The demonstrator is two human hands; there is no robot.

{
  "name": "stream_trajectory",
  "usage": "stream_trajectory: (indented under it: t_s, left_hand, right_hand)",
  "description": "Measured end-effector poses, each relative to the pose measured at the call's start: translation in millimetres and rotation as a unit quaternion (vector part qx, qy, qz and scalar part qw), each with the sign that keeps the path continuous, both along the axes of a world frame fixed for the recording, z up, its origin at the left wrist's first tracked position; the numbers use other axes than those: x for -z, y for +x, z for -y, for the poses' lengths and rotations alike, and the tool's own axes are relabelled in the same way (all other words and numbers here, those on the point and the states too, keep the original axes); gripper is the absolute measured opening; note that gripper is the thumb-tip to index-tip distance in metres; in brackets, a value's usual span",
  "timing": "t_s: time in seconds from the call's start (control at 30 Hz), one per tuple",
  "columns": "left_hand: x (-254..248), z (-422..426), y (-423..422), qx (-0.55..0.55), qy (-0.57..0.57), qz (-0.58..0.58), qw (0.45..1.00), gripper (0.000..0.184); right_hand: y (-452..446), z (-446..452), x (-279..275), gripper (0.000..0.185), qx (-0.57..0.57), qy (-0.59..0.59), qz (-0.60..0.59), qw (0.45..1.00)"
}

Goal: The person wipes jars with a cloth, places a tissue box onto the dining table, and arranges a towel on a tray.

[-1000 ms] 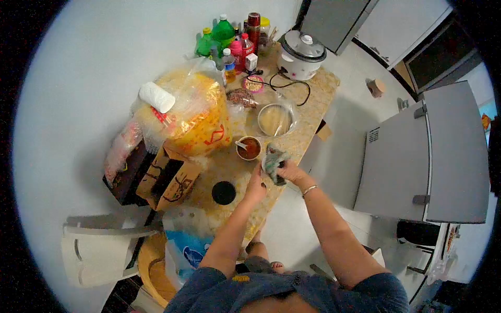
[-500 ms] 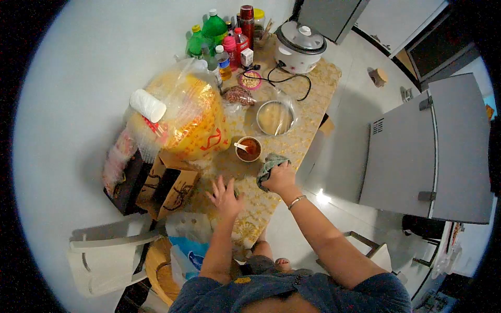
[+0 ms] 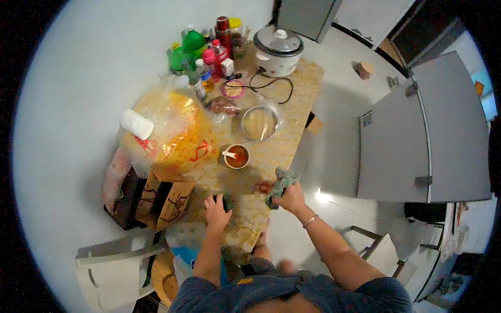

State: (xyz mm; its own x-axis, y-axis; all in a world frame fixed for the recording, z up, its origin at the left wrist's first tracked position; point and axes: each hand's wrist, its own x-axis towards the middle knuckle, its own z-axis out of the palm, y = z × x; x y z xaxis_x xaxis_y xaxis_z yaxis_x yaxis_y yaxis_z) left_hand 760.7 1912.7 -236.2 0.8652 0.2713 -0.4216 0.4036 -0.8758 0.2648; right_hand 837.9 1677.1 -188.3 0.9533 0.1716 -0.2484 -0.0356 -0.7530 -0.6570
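My right hand (image 3: 292, 197) is closed round a crumpled grey-green cloth (image 3: 283, 185) at the table's right edge. Beside the cloth, a small reddish-brown patch (image 3: 264, 187) shows on the table; whether it is a spill or an object I cannot tell. Near the table's front, the fingers of my left hand (image 3: 216, 215) curl about a small dark object (image 3: 226, 203), mostly covered. Farther back stands a white bowl (image 3: 247, 162) of red-brown sauce, with a white spoon (image 3: 229, 155) in it. A round pan (image 3: 244, 125) under clear plastic sits behind that bowl.
On the patterned table (image 3: 301, 112) stand a rice cooker (image 3: 279, 57) with a loose cord, several bottles (image 3: 194, 43), a pink dish (image 3: 233, 88) and a large yellow bag (image 3: 180, 138). Cardboard boxes (image 3: 175, 206) and a white chair (image 3: 107, 279) are at left; a grey fridge (image 3: 394, 156) is right.
The cloth and my right hand have moved towards me and slightly right, and the reddish-brown patch now shows. My left hand's spread fingers have curled round the dark object. The view has shifted.
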Motion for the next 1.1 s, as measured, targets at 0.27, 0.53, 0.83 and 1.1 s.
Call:
stream_trajectory:
  t_s: [0.27, 0.53, 0.83, 1.1]
  left_hand:
    - [-36, 47, -20, 0.1, -0.008, 0.033, 0.994, 0.064]
    - [-97, 182, -45, 0.435, -0.099, 0.093, 0.89, 0.066]
    - [-191, 348, -131, 0.676, -0.28, 0.114, 0.672, 0.063]
    - [-256, 459, -257, 0.847, -0.39, 0.046, 0.358, 0.061]
  right_hand:
    - [-124, 90, -4, 0.063, 0.029, -0.051, -0.056, 0.997]
    - [-255, 165, -55, 0.066, 0.066, -0.086, -0.155, 0.982]
    - [-446, 233, -86, 0.056, 0.216, -0.053, -0.086, 0.971]
    - [-603, 254, -99, 0.05, 0.395, -0.041, -0.154, 0.905]
